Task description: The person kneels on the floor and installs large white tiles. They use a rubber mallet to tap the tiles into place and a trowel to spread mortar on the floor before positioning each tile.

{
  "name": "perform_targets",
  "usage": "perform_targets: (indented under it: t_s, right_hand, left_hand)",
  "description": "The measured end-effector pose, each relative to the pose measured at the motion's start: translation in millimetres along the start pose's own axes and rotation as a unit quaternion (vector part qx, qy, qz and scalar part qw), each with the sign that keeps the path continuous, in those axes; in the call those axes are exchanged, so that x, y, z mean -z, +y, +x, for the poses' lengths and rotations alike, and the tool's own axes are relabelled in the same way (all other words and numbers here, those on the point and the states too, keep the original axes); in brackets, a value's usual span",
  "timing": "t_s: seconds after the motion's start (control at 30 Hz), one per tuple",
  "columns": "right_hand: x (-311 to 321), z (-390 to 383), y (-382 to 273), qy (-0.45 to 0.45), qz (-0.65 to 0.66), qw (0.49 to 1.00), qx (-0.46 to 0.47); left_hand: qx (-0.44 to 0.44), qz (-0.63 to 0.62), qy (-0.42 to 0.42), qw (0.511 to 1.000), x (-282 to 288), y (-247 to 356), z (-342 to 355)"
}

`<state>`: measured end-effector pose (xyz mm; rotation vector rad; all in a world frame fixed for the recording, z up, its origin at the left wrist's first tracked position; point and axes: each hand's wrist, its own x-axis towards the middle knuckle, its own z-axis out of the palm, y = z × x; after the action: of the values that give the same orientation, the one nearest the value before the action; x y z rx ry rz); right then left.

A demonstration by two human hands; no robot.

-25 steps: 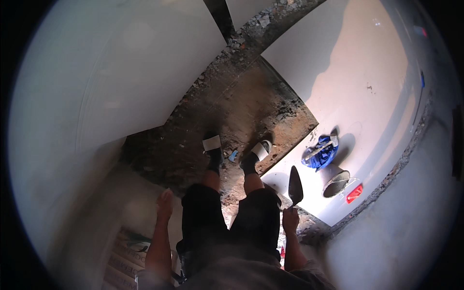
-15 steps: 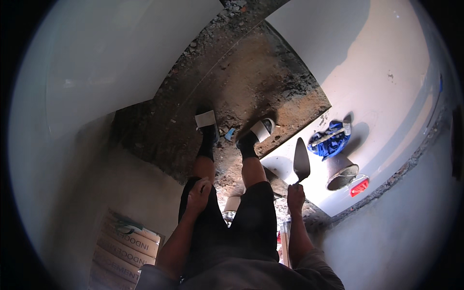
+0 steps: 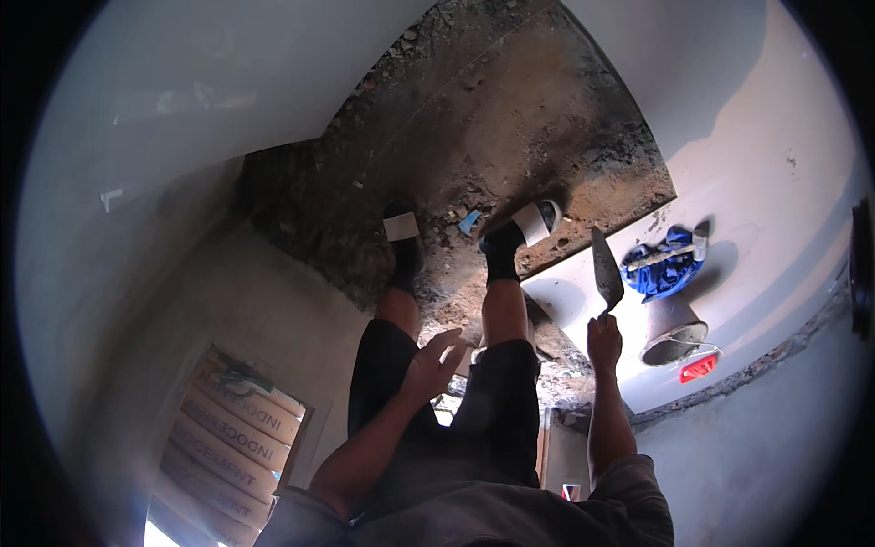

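Observation:
My right hand (image 3: pixel 603 343) is closed round the handle of a pointed trowel (image 3: pixel 606 273). Its dark blade points away from me, beside the edge where the dirt floor meets the pale surface. My left hand (image 3: pixel 431 366) hangs in front of my thighs with the fingers apart and nothing in them. To the right of the trowel lies a blue bundle of cloth or plastic (image 3: pixel 670 273), a hammer (image 3: pixel 665 257) across it. Nearer me is a bucket (image 3: pixel 673 333), its open mouth facing me. A small red object (image 3: pixel 698 368) with a pale cord sits beside it.
I stand in slip-on sandals on rough dirt (image 3: pixel 456 137) with rubble and a blue scrap (image 3: pixel 469 221). A string runs across this ground. Smooth pale walls rise on both sides. Stacked paper sacks (image 3: pixel 228 438) show through an opening at the lower left.
My left hand has moved right from my left knee, its fingers going from curled to spread. The trowel tip now leans further left. The whole view has shifted a little.

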<state>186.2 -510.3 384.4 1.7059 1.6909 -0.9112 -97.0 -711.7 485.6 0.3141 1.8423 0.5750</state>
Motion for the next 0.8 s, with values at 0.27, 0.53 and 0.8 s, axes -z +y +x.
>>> perform_targets:
  t_s: [0.27, 0.53, 0.8]
  right_hand:
    - [-59.2, 68.8, -99.2, -0.046, -0.07, 0.995, 0.05]
    - [-144.4, 287.3, -283.7, 0.238, -0.104, 0.941, 0.215]
    - [-230.5, 162.9, -236.1, 0.002, -0.15, 0.954, 0.261]
  left_hand:
    - [0.091, 0.007, -0.051, 0.995, 7.6, -99.7, 35.9]
    - [0.149, -0.109, -0.027, 0.982, -20.6, -148.1, 129.4]
    - [0.211, -0.248, -0.04, 0.945, -14.6, -160.4, 121.6]
